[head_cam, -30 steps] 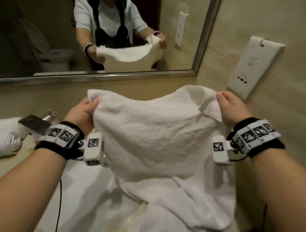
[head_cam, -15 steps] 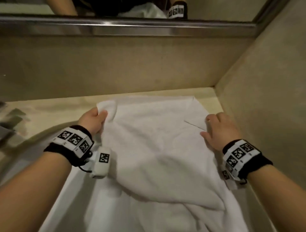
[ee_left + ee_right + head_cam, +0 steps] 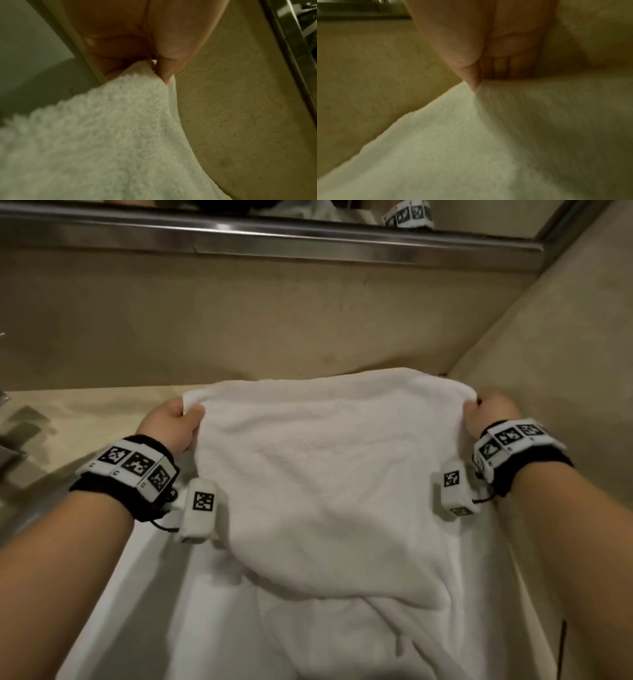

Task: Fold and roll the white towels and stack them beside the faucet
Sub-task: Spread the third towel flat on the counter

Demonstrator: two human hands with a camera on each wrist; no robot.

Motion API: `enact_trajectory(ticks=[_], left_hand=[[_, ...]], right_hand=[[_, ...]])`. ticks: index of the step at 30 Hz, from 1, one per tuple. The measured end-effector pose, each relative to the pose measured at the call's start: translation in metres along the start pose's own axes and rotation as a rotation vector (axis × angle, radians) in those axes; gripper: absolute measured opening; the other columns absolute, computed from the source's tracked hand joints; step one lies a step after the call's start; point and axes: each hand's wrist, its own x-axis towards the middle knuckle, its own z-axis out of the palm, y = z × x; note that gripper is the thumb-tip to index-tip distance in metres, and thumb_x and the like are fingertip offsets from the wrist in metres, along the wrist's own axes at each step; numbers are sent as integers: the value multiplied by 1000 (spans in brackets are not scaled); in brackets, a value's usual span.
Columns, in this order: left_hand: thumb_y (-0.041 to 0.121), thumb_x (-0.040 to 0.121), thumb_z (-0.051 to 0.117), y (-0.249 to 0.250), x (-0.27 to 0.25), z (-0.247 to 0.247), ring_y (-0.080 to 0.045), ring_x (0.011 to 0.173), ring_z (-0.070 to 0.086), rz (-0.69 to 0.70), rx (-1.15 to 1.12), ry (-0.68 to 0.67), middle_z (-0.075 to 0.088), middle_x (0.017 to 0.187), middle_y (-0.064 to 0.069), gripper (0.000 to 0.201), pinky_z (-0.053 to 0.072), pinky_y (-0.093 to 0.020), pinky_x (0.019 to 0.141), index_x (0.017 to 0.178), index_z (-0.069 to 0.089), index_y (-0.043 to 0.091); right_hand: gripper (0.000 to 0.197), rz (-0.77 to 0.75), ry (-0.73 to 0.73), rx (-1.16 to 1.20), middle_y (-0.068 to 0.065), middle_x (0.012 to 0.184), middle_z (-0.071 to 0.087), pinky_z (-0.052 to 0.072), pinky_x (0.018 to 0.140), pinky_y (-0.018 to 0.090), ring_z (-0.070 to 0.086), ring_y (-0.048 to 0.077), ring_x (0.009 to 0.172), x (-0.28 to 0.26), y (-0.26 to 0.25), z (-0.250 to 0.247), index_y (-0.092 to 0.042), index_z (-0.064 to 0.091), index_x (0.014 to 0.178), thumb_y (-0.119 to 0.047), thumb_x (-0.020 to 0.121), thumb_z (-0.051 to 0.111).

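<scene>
No readable writing or brand anywhere; the only markings are black-and-white square code tags on the wristbands (image 3: 132, 463) and on the small white camera pods hanging below each wrist. The white towel (image 3: 329, 474) is the landmark: it is stretched between both hands, its far edge held up over the beige tabletop (image 3: 85, 409), its near part drooping down onto a heap of more white cloth (image 3: 308, 638) below. The left hand (image 3: 173, 428) sits at the towel's far left corner, thumb on top and fingers curled under, pinching the terry edge; the left wrist view shows the thumb (image 3: 169, 65) pressed into the cloth. The right hand (image 3: 488, 414) grips the far right corner likewise, its thumb (image 3: 471, 75) pinching the hem against curled fingers in the right wrist view. Beyond the towel rises a beige stone backsplash (image 3: 274, 320), topped by a brushed metal mirror frame (image 3: 274, 237). Right of the towel stands a beige side wall (image 3: 565, 354), close to the right hand. Left of the towel, dark shapes at the frame's edge are too cropped to identify. The faucet is not identifiable.
</scene>
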Motion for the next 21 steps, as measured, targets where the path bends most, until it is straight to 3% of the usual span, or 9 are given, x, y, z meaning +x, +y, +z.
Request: enact_trajectory(ticks=[2,4,7,9,12,15,18,21], left_hand=[[33,93,47,8,2,-1,-31,83,55,20,101,25,59,88,-14,29,46,-46,84,101,57,8],[33,92,48,13,-3,0,-31,95,56,62,228,65,60,103,-12,33,44,-41,83,112,53,8],[28,87,58,15,-25,-1,-31,111,53,129,236,133,47,131,-13,48,43,-41,99,128,43,11],[24,85,61,17,-55,-1,-31,111,52,207,266,114,43,131,-14,48,42,-43,101,127,42,13],[19,87,58,14,-116,8,-25,92,58,414,352,-176,61,104,-9,16,46,-34,83,103,57,14],[20,87,60,-1,-192,21,-18,84,60,562,464,-566,62,86,3,2,47,-27,82,89,61,20],[33,83,64,-29,-250,33,-14,86,57,646,717,-768,60,91,7,14,44,-22,78,92,59,23],[41,75,69,-67,-287,49,-19,101,53,684,963,-797,53,112,0,45,41,-27,86,109,52,18]], right_hand=[[39,2,-46,-76,23,126,53,43,95,47,50,44,113,4,-1,3,-5,48,124,-28,94,40],[40,-46,-33,-10,22,127,53,42,97,44,50,41,115,-6,-5,1,-6,45,127,-25,92,45],[31,-239,70,101,20,119,59,42,90,37,54,36,108,-49,-6,-12,-6,53,119,-18,91,48],[23,-423,37,98,18,108,64,41,80,31,58,33,96,-96,4,-21,-6,61,106,-17,91,49],[16,-676,-91,137,9,92,68,35,69,21,55,19,74,-179,25,-23,-9,65,94,-19,89,55],[13,-785,-197,133,5,88,69,35,66,21,59,19,76,-262,53,-11,-13,66,90,-23,86,59],[23,-846,-356,98,1,92,66,43,72,29,60,20,85,-325,79,19,-18,63,94,-38,83,61],[50,-901,-355,-57,0,103,57,41,79,32,53,20,94,-366,96,54,-21,54,110,-53,74,64]])
